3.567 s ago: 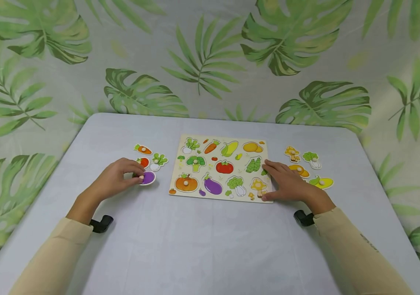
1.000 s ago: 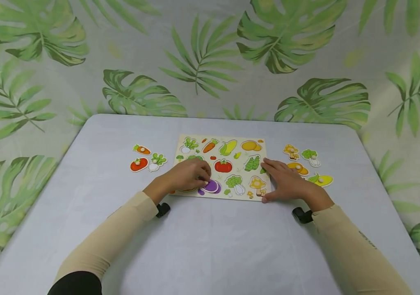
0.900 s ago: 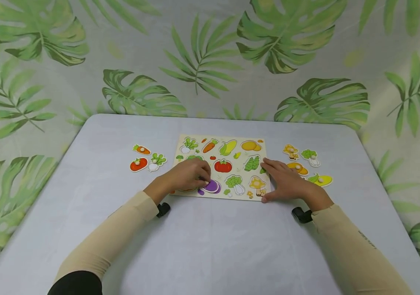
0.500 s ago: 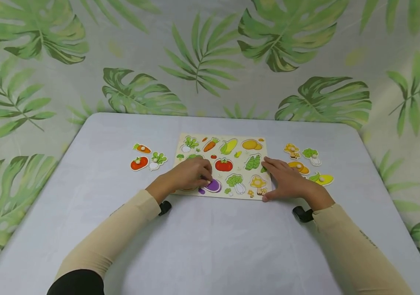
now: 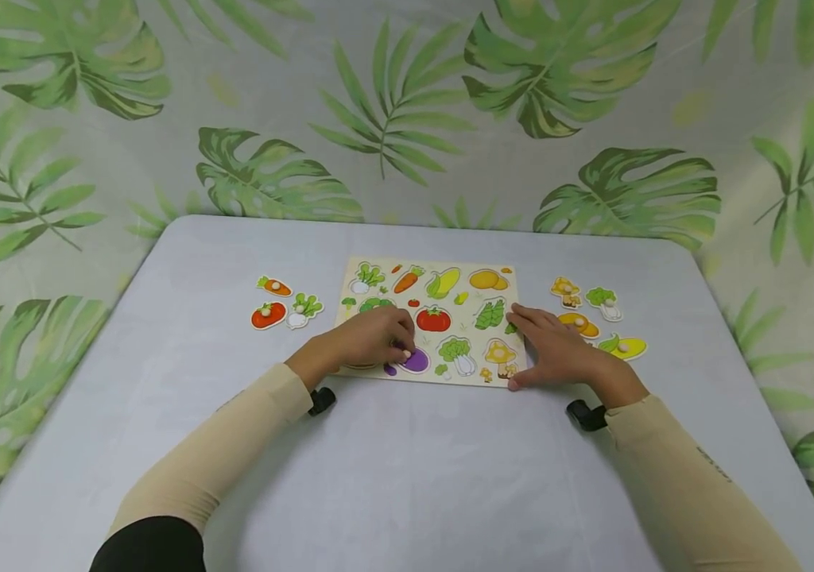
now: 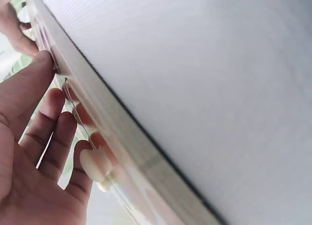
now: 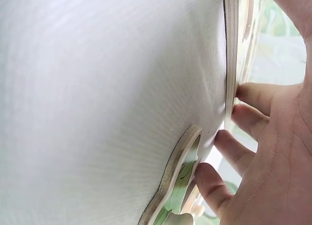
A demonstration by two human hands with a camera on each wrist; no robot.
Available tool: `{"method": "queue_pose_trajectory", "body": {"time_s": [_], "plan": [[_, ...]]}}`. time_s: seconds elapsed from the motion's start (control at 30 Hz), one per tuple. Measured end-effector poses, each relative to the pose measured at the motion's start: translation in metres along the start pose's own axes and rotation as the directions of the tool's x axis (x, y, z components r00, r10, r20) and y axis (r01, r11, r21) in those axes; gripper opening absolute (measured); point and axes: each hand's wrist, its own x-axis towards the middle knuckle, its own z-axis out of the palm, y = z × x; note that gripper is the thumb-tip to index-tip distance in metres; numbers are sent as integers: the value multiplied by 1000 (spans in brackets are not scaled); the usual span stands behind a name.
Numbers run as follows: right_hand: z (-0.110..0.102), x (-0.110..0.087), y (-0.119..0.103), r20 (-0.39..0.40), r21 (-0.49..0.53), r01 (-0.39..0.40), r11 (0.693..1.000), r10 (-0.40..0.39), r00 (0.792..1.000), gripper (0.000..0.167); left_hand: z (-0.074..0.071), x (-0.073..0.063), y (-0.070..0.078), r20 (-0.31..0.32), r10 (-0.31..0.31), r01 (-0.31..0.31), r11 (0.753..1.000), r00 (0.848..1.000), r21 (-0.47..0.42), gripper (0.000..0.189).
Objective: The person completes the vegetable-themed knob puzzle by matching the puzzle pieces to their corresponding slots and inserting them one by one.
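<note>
The vegetable puzzle board (image 5: 474,334) lies flat on the table. Over its lower left part is my left hand (image 5: 371,338), thumb and fingertips at the knob of the purple eggplant piece (image 5: 417,361), which lies in its matching spot. In the left wrist view the left hand's thumb (image 6: 29,81) reaches the board top, while the knob of another piece (image 6: 92,164) stands beside the other fingers. My right hand (image 5: 557,349) rests along the board's right edge with fingers extended. In the right wrist view its fingertips (image 7: 243,91) touch the board's side.
Left of the board lie a carrot piece (image 5: 275,286), a tomato piece (image 5: 268,315) and a radish piece (image 5: 304,311). To the right are a mushroom piece (image 5: 566,292), a bok choy piece (image 5: 604,303), a potato piece (image 5: 579,323) and a corn piece (image 5: 623,346).
My left hand has carried the eggplant piece from the left pile onto the board. Over the last second the piece has shifted slightly and settled into its outline. The right hand has stayed put.
</note>
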Motion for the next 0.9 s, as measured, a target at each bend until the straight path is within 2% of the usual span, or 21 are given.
{"method": "queue_pose_trajectory", "body": {"time_s": [0.23, 0.5, 0.73, 0.9], "plan": [[1, 0, 0, -8, -4, 0, 1000, 0, 1000, 115, -2, 1, -2, 9, -22, 23, 996, 1000, -90, 11], [2, 1, 1, -13, -9, 5, 1000, -5, 1000, 115, -2, 0, -1, 15, -28, 29, 997, 999, -69, 11], [2, 1, 1, -6, -5, 2, 1000, -2, 1000, 116, -4, -3, -2, 6, -1, 2, 999, 1000, -51, 13], [1, 0, 1, 0, -6, -4, 1000, 4, 1000, 117, -5, -13, -3, -7, -1, 0, 994, 1000, -108, 18]]}}
